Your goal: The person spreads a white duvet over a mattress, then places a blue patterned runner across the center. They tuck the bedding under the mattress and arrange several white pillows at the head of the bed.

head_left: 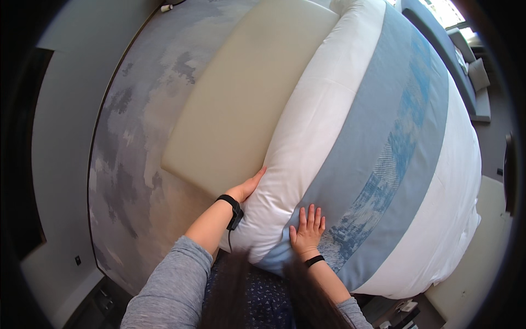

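A white duvet point(312, 120) covers the bed in front of me, its near-left side puffed along the edge. Across it lies a grey-blue bed runner point(359, 126) with a darker blue patterned stripe. My left hand point(251, 185) rests against the duvet's left edge, fingers stretched out and holding nothing; part of the hand is tucked against the side. Flat on the runner near its close end lies my right hand point(309, 233), fingers spread. Black bands circle both wrists.
Left of the bed stands a cream padded bench or panel point(241, 93) on a patterned grey carpet point(137, 159). A grey sofa with a cushion point(478, 74) is at the far right. Another cream panel point(471, 247) and a nightstand with small items point(402, 313) sit at lower right.
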Demonstrator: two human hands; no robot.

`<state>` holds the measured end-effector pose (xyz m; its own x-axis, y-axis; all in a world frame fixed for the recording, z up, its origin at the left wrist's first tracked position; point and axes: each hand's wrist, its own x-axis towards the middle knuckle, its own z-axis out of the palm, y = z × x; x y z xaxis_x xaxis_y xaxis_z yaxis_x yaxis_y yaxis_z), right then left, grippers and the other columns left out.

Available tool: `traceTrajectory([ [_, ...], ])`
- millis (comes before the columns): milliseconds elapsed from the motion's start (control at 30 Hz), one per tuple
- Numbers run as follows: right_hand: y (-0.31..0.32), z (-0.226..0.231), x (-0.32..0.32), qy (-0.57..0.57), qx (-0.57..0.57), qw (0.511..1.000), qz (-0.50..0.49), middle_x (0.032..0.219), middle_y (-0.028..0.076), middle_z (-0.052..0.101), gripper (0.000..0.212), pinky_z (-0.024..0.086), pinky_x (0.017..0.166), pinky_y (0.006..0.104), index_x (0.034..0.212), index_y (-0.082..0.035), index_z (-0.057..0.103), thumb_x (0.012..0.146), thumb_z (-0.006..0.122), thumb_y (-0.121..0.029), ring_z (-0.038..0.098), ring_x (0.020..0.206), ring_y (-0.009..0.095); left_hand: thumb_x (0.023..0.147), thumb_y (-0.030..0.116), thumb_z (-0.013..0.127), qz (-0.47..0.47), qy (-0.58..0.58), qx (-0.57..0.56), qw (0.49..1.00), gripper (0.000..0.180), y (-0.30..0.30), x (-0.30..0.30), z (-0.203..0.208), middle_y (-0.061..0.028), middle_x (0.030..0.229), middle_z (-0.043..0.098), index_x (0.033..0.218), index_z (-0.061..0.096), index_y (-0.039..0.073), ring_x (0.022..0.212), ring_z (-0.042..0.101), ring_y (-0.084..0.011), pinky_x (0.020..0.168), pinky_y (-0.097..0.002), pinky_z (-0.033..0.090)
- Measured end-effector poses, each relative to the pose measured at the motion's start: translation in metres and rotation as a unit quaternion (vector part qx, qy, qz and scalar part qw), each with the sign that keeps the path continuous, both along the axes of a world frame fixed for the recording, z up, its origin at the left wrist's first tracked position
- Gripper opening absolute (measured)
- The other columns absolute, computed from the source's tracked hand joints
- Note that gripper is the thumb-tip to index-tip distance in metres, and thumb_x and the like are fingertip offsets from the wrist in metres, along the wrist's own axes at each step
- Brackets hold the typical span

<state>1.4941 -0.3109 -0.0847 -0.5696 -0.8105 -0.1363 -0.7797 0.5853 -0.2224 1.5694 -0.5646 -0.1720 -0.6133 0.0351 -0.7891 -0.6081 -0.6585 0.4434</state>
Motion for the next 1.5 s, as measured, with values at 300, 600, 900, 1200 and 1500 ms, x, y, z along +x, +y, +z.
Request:
traceTrajectory([
  [300,-0.012,0.026,-0.004,-0.005,0.021,1.000,-0.013,0.143,0.013,0.030,0.062,0.016,0.105,0.0488,0.134,-0.014,0.038,0.080,0.054,-0.038,0.023,0.133,0.033,0.097,0.043,0.025,0.014,0.124,-0.175,0.977,0.061,0.047,0.087,-0.001,-0.0146,0.145,0.025,0.140,0.020,0.000,0.135,0.021,-0.0251,0.109,-0.0320,0.017],
  [600,-0.123,0.056,-0.123,-0.020,-0.048,0.999,0.008,0.143,0.014,0.030,0.058,0.019,0.105,0.0474,0.136,-0.010,0.035,0.084,0.056,-0.028,0.025,0.133,0.034,0.094,0.025,0.038,-0.144,-0.008,-0.440,0.886,0.038,0.090,0.205,-0.025,-0.0200,0.120,0.051,0.124,0.043,0.001,0.112,0.046,-0.0369,0.097,-0.0397,0.035],
  [900,-0.208,0.017,-0.031,0.068,0.125,0.970,0.195,0.138,0.008,0.040,0.049,0.013,0.108,0.0481,0.123,-0.018,0.054,0.082,0.053,-0.045,0.024,0.133,0.031,0.094,0.031,0.026,-0.245,-0.071,-0.352,0.900,0.044,0.083,0.199,-0.065,-0.0104,0.130,0.048,0.133,0.036,0.014,0.118,0.047,-0.0298,0.096,-0.0520,0.032],
  [1200,-0.220,-0.018,0.081,-0.088,0.469,0.786,0.394,0.121,0.010,0.056,0.053,0.022,0.106,0.0402,0.113,-0.011,0.061,0.084,0.045,-0.051,0.043,0.120,0.025,0.082,0.036,0.052,-0.013,-0.073,-0.168,0.983,0.047,0.078,0.207,-0.131,-0.0133,0.122,0.055,0.123,0.052,0.013,0.107,0.056,-0.0287,0.087,-0.0361,0.045],
  [1500,-0.245,-0.045,0.075,-0.166,0.572,0.697,0.400,0.122,0.002,0.057,0.048,0.023,0.104,0.0354,0.115,-0.018,0.062,0.084,0.041,-0.049,0.044,0.122,0.017,0.073,0.041,0.066,0.065,-0.065,-0.182,0.979,0.055,0.096,0.209,-0.157,-0.0150,0.106,0.064,0.113,0.060,0.004,0.097,0.060,-0.0283,0.084,-0.0337,0.045],
])
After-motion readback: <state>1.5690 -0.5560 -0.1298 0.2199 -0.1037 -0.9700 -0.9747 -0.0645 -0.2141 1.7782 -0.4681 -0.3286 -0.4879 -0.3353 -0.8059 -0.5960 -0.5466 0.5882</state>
